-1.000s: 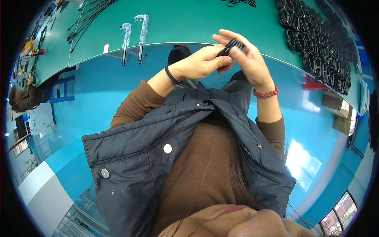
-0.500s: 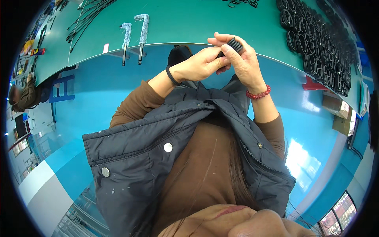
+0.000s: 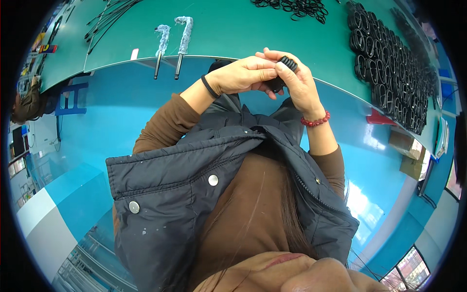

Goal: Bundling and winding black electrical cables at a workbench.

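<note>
A small bundle of coiled black cable [image 3: 287, 63] is held between my two hands, just off the front edge of the green table [image 3: 219, 34]. My right hand [image 3: 302, 82], with a red bead bracelet at its wrist, is closed round the coils, thumb pressed on them. From the left, my left hand [image 3: 248, 73], a black band on its wrist, pinches the bundle's lower side. A dark end of the bundle shows below the fingers; the left fingertips are partly hidden behind it.
Rows of coiled black cables [image 3: 384, 73] cover the table's right side. Small black loops [image 3: 296, 7] lie at the far edge. Two film-wrapped hooked rods [image 3: 184, 39] jut over the front edge. Loose black cables [image 3: 114, 19] lie far left; a blue stool [image 3: 73, 100] stands beyond.
The bundle has turned in my hands, so its dark lower end now shows. My left hand has shifted slightly. The table has moved a little in view.
</note>
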`<state>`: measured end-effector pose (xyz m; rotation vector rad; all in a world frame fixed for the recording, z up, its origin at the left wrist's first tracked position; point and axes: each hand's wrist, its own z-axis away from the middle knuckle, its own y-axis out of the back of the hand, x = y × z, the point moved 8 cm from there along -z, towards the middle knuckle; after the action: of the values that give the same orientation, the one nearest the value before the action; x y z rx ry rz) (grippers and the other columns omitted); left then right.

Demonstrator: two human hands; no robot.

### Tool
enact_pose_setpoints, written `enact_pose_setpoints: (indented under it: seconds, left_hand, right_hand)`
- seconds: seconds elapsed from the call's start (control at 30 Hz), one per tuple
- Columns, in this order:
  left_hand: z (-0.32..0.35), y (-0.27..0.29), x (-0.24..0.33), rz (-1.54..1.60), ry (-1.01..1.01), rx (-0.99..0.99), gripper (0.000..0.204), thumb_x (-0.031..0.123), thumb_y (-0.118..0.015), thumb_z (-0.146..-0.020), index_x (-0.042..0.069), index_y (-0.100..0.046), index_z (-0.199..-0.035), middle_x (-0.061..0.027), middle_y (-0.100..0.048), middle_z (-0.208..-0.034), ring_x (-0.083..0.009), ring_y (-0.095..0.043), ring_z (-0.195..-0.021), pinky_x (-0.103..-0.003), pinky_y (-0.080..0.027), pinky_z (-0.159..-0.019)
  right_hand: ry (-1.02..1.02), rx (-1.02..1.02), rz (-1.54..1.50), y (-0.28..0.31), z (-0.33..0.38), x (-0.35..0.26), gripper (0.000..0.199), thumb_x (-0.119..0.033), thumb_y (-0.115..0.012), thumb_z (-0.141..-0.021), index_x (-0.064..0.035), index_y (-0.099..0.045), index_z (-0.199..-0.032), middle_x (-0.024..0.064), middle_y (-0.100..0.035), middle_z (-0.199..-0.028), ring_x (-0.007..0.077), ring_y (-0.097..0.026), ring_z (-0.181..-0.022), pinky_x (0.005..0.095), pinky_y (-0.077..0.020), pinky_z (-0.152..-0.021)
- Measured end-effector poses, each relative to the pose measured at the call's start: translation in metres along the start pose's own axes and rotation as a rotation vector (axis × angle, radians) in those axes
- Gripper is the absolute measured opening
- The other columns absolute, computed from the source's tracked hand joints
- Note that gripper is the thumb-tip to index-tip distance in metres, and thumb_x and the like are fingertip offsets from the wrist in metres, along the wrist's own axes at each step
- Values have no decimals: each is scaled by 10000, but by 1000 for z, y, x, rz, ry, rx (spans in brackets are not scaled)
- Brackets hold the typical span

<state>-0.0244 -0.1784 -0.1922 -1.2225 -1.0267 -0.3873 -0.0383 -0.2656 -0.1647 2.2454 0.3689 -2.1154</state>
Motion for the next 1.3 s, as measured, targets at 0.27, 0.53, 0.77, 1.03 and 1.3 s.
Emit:
enact_pose_setpoints:
  seconds: [0.27,0.53,0.77,1.03,1.3]
  left_hand:
    - [-1,-8,8,-88,36,37,284,164,-498,-994,-19,-535,-1208,-137,-616,-1035,-220,-635,-880,-324,-562,-783]
    - [-3,-11,12,-439,-15,52,189,156,-505,-991,8,-554,-1097,-110,-604,-932,-176,-590,-778,-268,-522,-703]
    - [11,16,27,-126,-109,137,156,152,-504,-989,8,-548,-1029,-101,-587,-911,-175,-578,-778,-290,-514,-714]
    - [16,37,48,20,-225,178,159,143,-497,-989,-5,-548,-1020,-115,-572,-1005,-225,-602,-908,-357,-533,-849]
    - [8,57,51,-102,-322,282,158,146,-503,-989,3,-555,-1029,-113,-561,-1051,-257,-581,-1002,-406,-529,-916]
  right_hand:
    - [-37,38,-103,0,-3,1,303,-171,-548,-948,15,-570,-1186,173,-652,-1123,136,-591,-634,205,-483,-507]
    - [-155,30,-153,-3,-9,3,322,-186,-550,-949,20,-561,-1197,179,-657,-1106,156,-620,-711,221,-506,-564]
    - [48,196,253,56,-69,-12,305,-246,-585,-924,-20,-598,-1129,142,-618,-1165,204,-609,-884,344,-518,-769]
    - [345,392,1556,105,-104,6,200,-167,-634,-867,-18,-635,-1001,41,-620,-848,118,-557,-718,245,-473,-649]
    - [-86,75,290,51,-61,5,105,-111,-623,-870,-36,-634,-941,-28,-552,-759,45,-440,-636,170,-368,-566]
